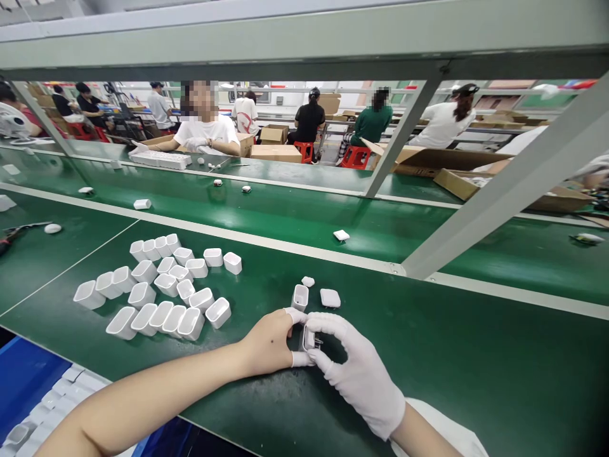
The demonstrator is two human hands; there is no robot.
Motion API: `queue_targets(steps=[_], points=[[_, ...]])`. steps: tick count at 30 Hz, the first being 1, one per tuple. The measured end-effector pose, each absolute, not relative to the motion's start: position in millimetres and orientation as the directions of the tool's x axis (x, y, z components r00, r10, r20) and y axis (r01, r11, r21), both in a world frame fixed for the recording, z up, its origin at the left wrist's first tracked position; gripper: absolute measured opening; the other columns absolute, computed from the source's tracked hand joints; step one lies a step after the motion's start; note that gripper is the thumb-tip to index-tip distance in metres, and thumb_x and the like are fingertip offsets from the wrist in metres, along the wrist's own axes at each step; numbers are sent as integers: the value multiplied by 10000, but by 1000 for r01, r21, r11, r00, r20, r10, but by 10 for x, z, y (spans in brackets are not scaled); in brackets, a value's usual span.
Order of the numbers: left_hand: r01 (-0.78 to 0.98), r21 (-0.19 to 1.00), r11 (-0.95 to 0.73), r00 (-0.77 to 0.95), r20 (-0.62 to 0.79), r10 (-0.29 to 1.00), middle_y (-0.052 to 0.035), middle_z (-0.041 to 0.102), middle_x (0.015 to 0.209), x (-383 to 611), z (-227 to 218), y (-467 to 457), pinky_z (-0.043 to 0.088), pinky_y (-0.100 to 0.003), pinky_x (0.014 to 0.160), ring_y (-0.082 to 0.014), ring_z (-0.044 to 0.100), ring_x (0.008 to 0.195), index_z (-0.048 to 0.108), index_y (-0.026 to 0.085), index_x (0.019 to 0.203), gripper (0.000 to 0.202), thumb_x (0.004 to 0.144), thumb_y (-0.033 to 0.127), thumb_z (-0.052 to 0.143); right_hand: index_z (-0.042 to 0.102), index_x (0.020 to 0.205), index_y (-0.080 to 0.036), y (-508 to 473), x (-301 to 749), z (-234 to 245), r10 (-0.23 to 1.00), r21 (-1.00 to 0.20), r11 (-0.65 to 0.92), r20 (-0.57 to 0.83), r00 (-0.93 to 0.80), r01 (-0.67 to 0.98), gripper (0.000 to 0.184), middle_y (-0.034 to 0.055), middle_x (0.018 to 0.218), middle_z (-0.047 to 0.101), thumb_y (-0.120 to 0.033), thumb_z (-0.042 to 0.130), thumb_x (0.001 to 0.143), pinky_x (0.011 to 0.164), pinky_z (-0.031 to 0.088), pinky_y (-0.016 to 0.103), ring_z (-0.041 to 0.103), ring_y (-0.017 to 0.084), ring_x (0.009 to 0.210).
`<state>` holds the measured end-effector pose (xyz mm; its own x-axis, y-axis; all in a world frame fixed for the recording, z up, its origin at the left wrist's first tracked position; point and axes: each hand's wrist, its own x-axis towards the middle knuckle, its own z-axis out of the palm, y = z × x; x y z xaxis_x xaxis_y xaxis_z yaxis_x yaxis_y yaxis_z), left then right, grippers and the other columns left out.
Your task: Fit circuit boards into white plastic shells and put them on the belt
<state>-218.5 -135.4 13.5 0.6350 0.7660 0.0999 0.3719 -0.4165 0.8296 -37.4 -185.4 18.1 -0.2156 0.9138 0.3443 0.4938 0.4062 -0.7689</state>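
Observation:
Between my two hands is a small white plug adapter (309, 339) with metal prongs pointing right. My left hand (272, 343), bare except for white covers on the fingertips, pinches the adapter from its left side. My right hand (356, 362), in a white glove, has thumb and fingers closed on its right side near the prongs. Just beyond them stands an open white plastic housing (299, 297). Beside it lie a white plug cap (330, 298) and a small white piece (308, 281).
Several open white housings (162, 316) stand in rows on the green bench (451, 368) to the left. A slanted metal post (504, 171) rises at the right. Small white parts, one a plug piece (341, 235), lie on the green belt (285, 219). Co-workers sit beyond.

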Motion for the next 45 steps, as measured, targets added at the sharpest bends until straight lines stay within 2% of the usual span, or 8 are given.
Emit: queue_targets(steps=[13,19,22,26,32,37,43,45], points=[[333,849,-411,629,125,767,27,525,823,-2187,83,-1383,360,-260,652,-149,461,728,579,207,984,421,633,270,804,576,873,-258,-1891,-378,247,878,-767,478,404,-255,429,258,-5,972,639,-32,608,752,856,509,346,598,167,981],[343,854,-392,603,120,789,36,494,802,-2174,75,-1397,366,-263,643,-143,440,707,572,215,984,417,635,255,797,585,849,-257,-1882,-379,325,871,-764,491,412,-269,418,217,-11,971,631,-63,616,757,853,508,342,607,163,951],[302,827,-473,592,226,773,24,529,868,-2175,125,-1425,380,-265,672,-148,452,744,559,223,991,409,645,193,774,585,953,-285,-1929,-407,305,919,-844,395,355,-174,364,206,-10,1041,627,-137,612,812,898,507,340,613,159,990],[284,801,-527,548,315,775,7,556,904,-2183,187,-1449,394,-270,702,-159,481,778,552,219,963,375,650,150,747,439,1272,-328,-1959,-405,245,967,-885,256,239,-93,388,532,35,1269,555,-240,665,798,1000,465,425,569,214,1134],[286,806,-519,565,296,770,14,532,881,-2189,167,-1434,386,-264,679,-154,456,749,539,227,999,441,620,126,739,473,1293,-328,-1910,-328,286,816,-599,567,501,-287,565,545,40,1250,570,-169,633,797,1004,452,435,511,239,1195],[299,808,-507,590,261,764,32,479,817,-2179,134,-1427,359,-253,650,-141,418,717,517,210,905,386,614,175,768,492,1286,-304,-1897,-330,352,768,-480,624,522,-371,617,554,41,1140,621,-105,589,778,958,463,446,537,244,1118],[334,852,-403,606,133,784,40,483,789,-2159,113,-1442,359,-253,647,-137,428,702,545,211,953,418,625,284,794,539,1090,-272,-1888,-337,338,857,-656,509,445,-259,557,409,24,1039,592,-86,578,728,849,512,364,573,190,987],[353,849,-394,611,109,784,37,490,802,-2155,106,-1439,364,-258,655,-142,442,717,548,211,969,412,630,264,778,534,1046,-250,-1889,-344,313,863,-663,499,440,-249,558,380,36,1029,577,-84,573,706,837,510,372,569,196,966]])
